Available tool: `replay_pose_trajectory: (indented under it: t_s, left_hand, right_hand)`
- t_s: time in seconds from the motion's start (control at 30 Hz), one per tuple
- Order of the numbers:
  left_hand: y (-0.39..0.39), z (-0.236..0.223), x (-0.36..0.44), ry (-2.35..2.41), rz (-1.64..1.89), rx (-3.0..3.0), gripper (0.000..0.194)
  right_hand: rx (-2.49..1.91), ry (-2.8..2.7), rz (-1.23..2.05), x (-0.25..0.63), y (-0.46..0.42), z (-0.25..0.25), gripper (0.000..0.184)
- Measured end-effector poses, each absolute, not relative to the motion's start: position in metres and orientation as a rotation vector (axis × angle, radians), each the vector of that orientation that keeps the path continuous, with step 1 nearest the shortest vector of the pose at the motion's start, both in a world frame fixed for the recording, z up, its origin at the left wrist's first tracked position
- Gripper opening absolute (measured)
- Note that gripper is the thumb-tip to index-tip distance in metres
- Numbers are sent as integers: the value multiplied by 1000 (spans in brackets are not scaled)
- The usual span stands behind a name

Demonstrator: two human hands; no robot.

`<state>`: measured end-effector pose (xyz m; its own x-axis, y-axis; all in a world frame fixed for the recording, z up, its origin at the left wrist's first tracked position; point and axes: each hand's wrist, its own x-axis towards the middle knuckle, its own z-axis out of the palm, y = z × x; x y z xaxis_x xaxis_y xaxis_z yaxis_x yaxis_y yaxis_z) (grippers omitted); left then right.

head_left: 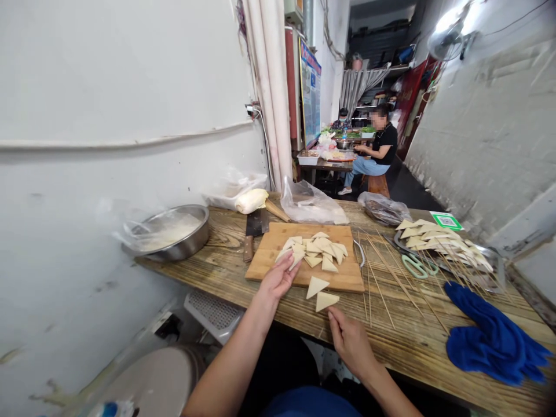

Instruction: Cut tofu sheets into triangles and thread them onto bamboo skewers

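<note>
Pale triangular slices, which look like dried tofu, lie in a loose pile (319, 248) on a wooden cutting board (264, 255). My left hand (278, 279) is at the near left side of the pile, with its thumb and fingers closed on a tofu triangle (297, 255). Below the board's front edge, my right hand (351, 341) is closed in a pinch beside two tofu triangles (326, 300), one just beyond the other. They seem to sit on a thin skewer in that pinch, though the stick hardly shows.
Bare bamboo skewers (382, 289) and green-handled scissors (414, 266) lie right of the board. Beyond them stand a metal tray (495, 269) of skewered triangles and blue gloves (490, 341). A cleaver (257, 223) and metal bowl (186, 246) are left. A person (384, 142) sits farther back.
</note>
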<state>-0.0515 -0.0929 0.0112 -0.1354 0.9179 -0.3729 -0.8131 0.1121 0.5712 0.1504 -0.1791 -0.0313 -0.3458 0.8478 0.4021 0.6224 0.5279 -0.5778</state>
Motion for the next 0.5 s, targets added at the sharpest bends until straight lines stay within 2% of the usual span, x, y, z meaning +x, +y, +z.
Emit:
replay_pose_trajectory:
  t_s: [0.5]
  left_hand:
    - [-101,22,-39,960,1536,113,16]
  right_hand:
    - [-1191,-2191,456,147,-179,-24,38]
